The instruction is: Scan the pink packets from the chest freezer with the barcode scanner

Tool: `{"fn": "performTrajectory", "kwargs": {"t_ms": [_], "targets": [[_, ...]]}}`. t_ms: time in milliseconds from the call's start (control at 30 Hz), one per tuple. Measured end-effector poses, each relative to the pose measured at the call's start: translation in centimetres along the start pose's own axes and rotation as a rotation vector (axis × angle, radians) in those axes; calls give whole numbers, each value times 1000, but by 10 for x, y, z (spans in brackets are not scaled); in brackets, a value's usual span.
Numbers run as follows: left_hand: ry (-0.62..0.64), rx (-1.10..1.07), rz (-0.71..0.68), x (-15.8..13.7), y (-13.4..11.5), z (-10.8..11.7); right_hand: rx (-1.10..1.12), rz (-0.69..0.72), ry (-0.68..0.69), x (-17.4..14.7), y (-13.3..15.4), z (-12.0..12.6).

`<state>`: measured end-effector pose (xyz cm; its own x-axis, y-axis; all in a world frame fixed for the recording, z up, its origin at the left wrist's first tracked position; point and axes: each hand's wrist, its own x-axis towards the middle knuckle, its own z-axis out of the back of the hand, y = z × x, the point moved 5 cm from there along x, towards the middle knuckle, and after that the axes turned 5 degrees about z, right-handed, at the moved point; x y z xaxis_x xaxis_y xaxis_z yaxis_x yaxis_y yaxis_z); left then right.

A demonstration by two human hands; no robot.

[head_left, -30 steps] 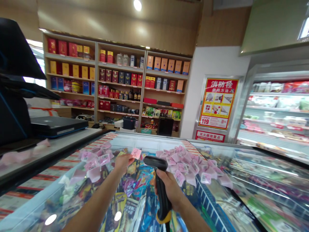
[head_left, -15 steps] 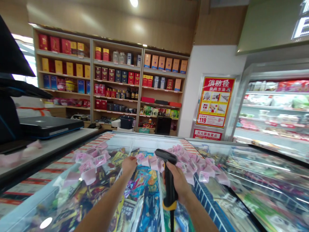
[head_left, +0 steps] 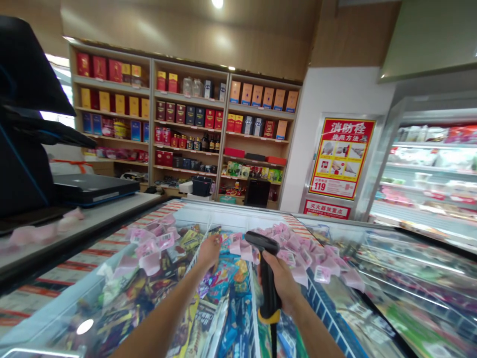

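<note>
A black barcode scanner (head_left: 269,283) with a yellow-trimmed base and a trailing cable stands upright in my right hand (head_left: 283,281), fingers wrapped round its handle. My left hand (head_left: 208,252) reaches over the freezer with its fingers pinched together at a strip of pink labels (head_left: 235,244). The strip passes behind the scanner's head and joins a curled heap of pink labels (head_left: 298,246) on the right. Another heap of pink labels (head_left: 152,243) lies left of my left hand. Under my hands, colourful ice-cream packets (head_left: 223,278) fill the wire-divided freezer.
A black checkout terminal (head_left: 26,129) and a flat black device (head_left: 97,188) stand on the counter at left. Shelves (head_left: 188,124) of boxed goods line the back wall. A red poster (head_left: 341,156) and a lit refrigerated display (head_left: 432,174) are at right.
My view has turned slightly left, so the scene sits further right. Both hands keep about the same place over the freezer, with the scanner still held.
</note>
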<state>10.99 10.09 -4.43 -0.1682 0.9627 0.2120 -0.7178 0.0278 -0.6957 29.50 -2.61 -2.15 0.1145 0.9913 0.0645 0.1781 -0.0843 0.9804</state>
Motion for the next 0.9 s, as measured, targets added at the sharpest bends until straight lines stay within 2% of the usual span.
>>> {"fn": "performTrajectory", "kwargs": {"t_ms": [200,300,400,500,633,733,900], "targets": [[-123,334,90,-5,56,116,5,22,79,-7,0,-17],[-129,475,172,-14,78,141,-40,40,117,-11,2,-25],[-142,570,214,-24,86,139,-87,52,136,-15,3,-29],[-137,574,175,-30,83,124,-92,31,138,-16,1,-31],[-67,447,11,-30,66,100,-79,3,140,-16,-1,-34],[-71,337,-121,-29,47,87,-70,-6,142,-16,-1,-37],[-47,122,-257,-28,23,65,-59,-18,199,-20,0,-42]]}}
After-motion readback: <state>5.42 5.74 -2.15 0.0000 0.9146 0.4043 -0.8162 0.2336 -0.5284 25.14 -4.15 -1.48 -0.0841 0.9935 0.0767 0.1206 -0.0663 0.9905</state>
